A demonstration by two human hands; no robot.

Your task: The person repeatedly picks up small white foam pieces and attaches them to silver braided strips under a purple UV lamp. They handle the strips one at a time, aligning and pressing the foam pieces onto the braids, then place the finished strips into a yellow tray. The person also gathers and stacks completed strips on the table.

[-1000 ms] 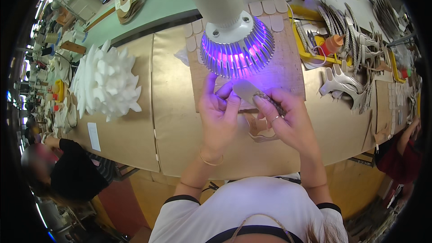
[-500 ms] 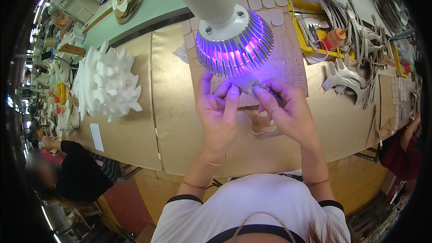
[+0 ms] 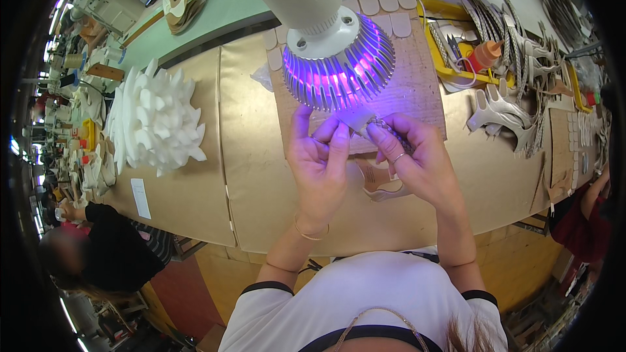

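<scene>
Below the glowing purple lamp [image 3: 339, 68], both hands meet at a small pale tab [image 3: 355, 119] joined or laid against a braided strap [image 3: 386, 128]. My left hand [image 3: 319, 163] pinches the tab's left edge between thumb and fingers. With thumb and fingers closed, my right hand [image 3: 417, 156] grips the braided strap where it meets the tab. The strap's lower end is hidden in the right palm. Just under the hands, a beige shoe-upper piece [image 3: 386, 190] lies on the gold table cover [image 3: 261, 202].
A worn board [image 3: 424, 101] bears pale rounded tabs [image 3: 387, 4]. On the left sits a pile of white spiky foam [image 3: 156, 124]. At right are a yellow tray [image 3: 447, 68], an orange bottle [image 3: 484, 56] and cut strap pieces [image 3: 502, 117]. A co-worker [image 3: 117, 248] sits at left.
The hands have hardly moved; the tab is turned slightly and more of the braided strap shows. The co-worker on the left has shifted a little.
</scene>
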